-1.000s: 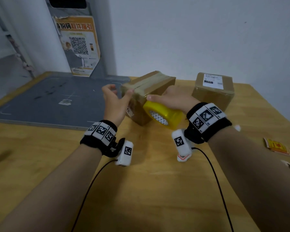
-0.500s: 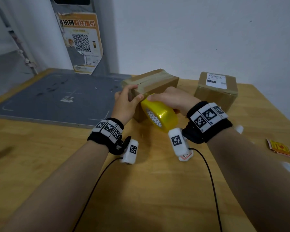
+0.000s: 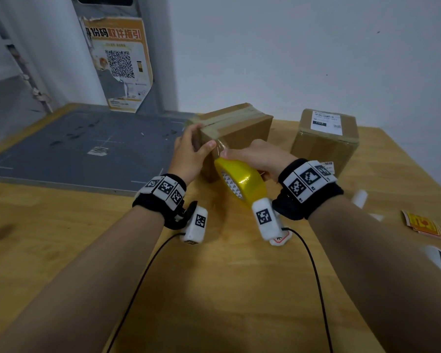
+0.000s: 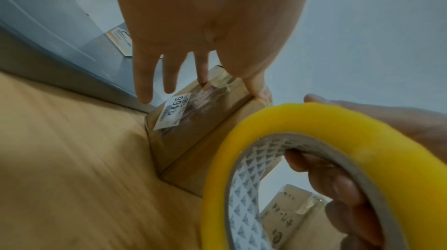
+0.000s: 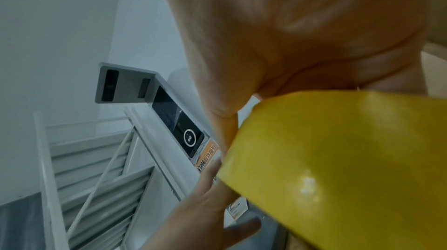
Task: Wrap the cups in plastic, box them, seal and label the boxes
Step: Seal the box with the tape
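A taped cardboard box [image 3: 242,123] stands mid-table, with a small numbered sticker [image 4: 173,112] on its side. My left hand [image 3: 192,151] lies against its near left corner, fingers [image 4: 145,89] straight and spread on the side face and thumb on the taped front edge. My right hand [image 3: 255,156] grips a yellow tape roll [image 3: 242,183], thumb on its rim and fingers [image 4: 324,175] curled through the core, held right at the box's front. The roll [image 5: 338,168] fills the right wrist view. A second sealed box [image 3: 323,141] with a white shipping label stands to the right.
A grey mat [image 3: 74,149] covers the table's far left, below a torn QR-code poster [image 3: 119,64]. Red and yellow stickers [image 3: 423,224] and small white items [image 3: 435,256] lie at the right edge. Black cables trail from both wrists toward me.
My left hand came in from the left and settled on the box's corner. The right hand brought the tape roll up against the box's front beside the left thumb.
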Available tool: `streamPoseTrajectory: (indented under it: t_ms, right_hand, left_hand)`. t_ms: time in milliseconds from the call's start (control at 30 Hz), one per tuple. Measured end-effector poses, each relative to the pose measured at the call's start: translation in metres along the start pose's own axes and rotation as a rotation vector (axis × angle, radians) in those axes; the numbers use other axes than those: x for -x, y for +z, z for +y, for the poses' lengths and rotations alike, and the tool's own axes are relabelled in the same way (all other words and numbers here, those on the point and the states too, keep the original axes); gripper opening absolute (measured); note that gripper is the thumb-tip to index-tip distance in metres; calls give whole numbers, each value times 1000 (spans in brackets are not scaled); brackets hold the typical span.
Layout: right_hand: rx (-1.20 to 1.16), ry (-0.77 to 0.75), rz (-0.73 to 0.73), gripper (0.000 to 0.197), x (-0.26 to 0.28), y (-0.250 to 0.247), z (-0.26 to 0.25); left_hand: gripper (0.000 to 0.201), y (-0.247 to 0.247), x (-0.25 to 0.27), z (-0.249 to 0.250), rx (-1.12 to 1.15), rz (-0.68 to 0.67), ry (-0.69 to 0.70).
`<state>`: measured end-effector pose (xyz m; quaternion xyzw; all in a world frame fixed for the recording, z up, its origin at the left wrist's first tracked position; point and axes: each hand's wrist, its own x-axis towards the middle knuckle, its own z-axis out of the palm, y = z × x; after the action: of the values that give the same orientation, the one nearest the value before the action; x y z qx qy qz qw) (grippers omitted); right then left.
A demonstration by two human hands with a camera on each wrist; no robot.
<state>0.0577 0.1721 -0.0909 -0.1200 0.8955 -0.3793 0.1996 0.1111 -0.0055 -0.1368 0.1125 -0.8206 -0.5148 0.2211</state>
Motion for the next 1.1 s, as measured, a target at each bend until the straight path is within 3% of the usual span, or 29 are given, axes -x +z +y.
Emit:
streamPoseTrajectory:
  t_ms: [67,133,233,300,367,433,533,633,733,867,933,1000,1100]
  right_hand:
    - [-35,-2,-5,122,-2,-2,3]
    - [-38,-13,-14,110,0,-5,3]
    - [19,-54,1,83,2,-5,4]
    - [106,-74,3,86,9,-4,3]
    - [194,-54,1,94,19,-8,6]
    - [208,-18,33,90,32,-19,16]
    - [248,44,44,56,53,-38,39]
    - [382,155,-116,35,69,-44,63]
    - [446,211,-267,36,76,-35,81]
    - [441,197,-296,40,78,-24,92]
    - [446,214,-315,44,77,-26,95]
    - [384,217,-287,43,78,-34,95]
    - [64,221,-156,30,78,-46,91]
  left_hand:
    - [70,-6,3,-2,-4,75,-114]
    - [77,-12,10,2,-11,52,-276]
    - [60,-13,34,22,91,-268,-502]
    - [67,-5,46,31,265,-430,-559]
    - [67,9,45,32,442,-372,-567]
    - [60,19,43,36,546,-259,-582]
    - [65,32,42,37,637,-214,-607]
    - [53,40,43,40,698,-186,-627]
    - [50,45,44,42,686,-148,-619]
    - [29,46,50,47,636,-149,-591]
    - [30,46,51,47,601,-147,-581]
    - [30,45,53,47,568,-148,-578]
    - [30,42,56,47,537,-145,-580]
